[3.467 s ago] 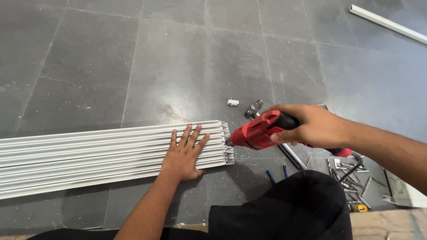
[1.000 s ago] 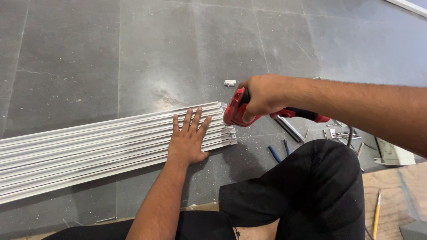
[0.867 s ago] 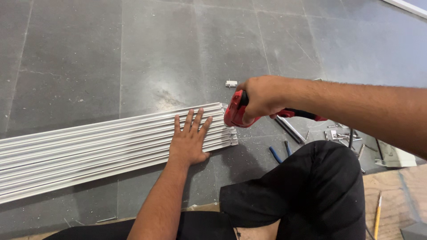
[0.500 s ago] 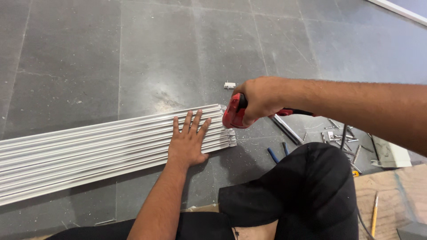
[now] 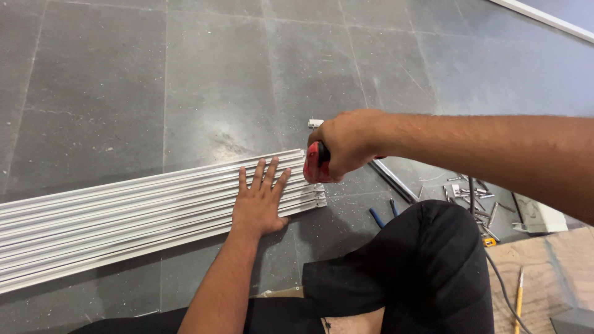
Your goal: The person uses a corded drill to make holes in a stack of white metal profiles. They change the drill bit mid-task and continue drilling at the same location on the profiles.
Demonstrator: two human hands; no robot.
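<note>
A bundle of long white plastic strips [image 5: 124, 210] lies flat on the grey tiled floor [image 5: 204, 80], its right end near the middle of the view. My left hand [image 5: 260, 201] rests palm down on that end, fingers spread. My right hand [image 5: 346, 143] grips a red power tool [image 5: 317, 164] held upright, its tip down at the far corner of the bundle's end. The tool's tip is hidden behind the hand and body.
A small white piece [image 5: 315, 123] lies on the floor beyond the tool. Several metal screws and bits [image 5: 476, 198] are scattered at the right, with blue-handled tools [image 5: 383, 213], a cable [image 5: 495, 272] and a wooden board [image 5: 544, 278]. My black-trousered knee [image 5: 421, 266] fills the lower right.
My right hand has swung the red tool from lying sideways at the bundle's end to upright over its far corner. My left hand stays flat on the strips.
</note>
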